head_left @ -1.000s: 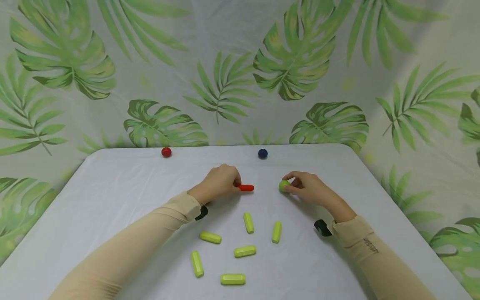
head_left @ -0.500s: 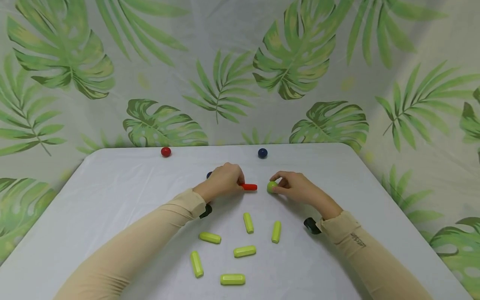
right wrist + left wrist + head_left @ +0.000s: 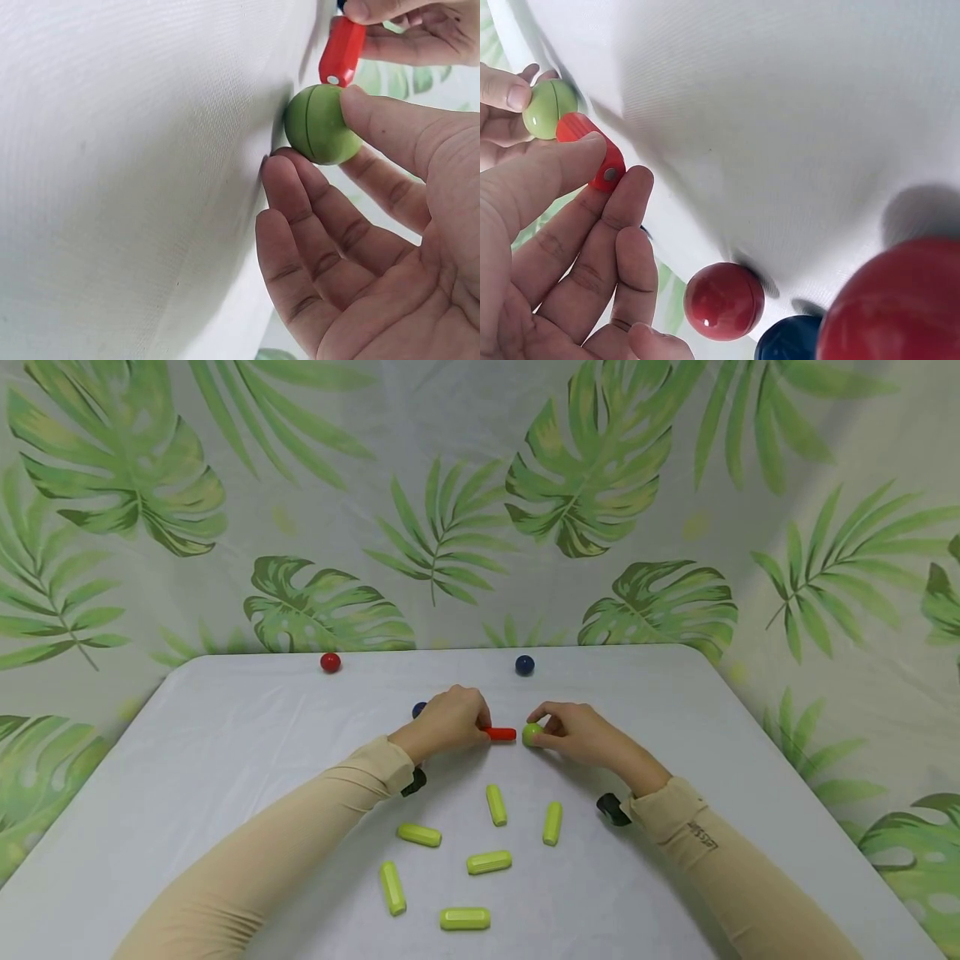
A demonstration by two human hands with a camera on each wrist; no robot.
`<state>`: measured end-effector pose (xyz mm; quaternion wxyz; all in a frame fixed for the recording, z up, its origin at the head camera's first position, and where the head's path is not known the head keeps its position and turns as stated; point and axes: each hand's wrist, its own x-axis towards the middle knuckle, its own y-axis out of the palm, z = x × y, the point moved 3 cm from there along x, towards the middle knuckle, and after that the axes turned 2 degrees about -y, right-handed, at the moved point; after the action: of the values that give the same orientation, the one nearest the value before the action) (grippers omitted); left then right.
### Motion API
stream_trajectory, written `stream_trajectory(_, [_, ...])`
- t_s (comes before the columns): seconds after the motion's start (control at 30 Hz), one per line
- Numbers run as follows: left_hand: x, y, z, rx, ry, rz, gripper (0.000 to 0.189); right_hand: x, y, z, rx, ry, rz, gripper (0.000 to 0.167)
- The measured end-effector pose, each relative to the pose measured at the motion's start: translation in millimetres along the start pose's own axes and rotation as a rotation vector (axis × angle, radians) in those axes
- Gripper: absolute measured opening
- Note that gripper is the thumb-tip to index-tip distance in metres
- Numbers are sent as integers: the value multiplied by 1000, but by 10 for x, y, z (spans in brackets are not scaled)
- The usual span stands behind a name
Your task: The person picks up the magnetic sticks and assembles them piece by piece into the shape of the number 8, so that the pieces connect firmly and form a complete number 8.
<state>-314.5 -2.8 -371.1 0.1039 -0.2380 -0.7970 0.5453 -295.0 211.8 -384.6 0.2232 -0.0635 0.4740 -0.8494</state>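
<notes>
My left hand [image 3: 452,718] pinches a short red magnetic rod [image 3: 502,734] between thumb and fingers, its free end pointing right. Facing it, my right hand [image 3: 583,733] holds a green ball [image 3: 531,735] by thumb and fingertips. Only a narrow gap parts rod and ball in the head view. A round silvery spot marks the rod's near end [image 3: 612,171] in the left wrist view. The right wrist view shows a seam round the ball [image 3: 322,124], with the rod [image 3: 343,49] right at its edge. A blue ball [image 3: 418,709] is partly hidden behind my left hand.
Several light green rods [image 3: 489,862] lie scattered at the front. Along the far table edge sit a red ball [image 3: 330,662] and a dark blue ball [image 3: 525,665]. Below my left hand, the left wrist view shows a red ball [image 3: 724,301] and a larger-looking red ball [image 3: 900,307].
My right hand has moved left with the green ball, closing most of the gap to the red rod. My left hand has shifted slightly right, and the blue ball behind it has come into view.
</notes>
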Motion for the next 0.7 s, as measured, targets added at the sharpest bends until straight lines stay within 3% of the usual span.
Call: stream_trajectory(0.7, [10, 19, -21, 16, 3, 2, 13, 39, 35, 36, 13, -15, 10, 31])
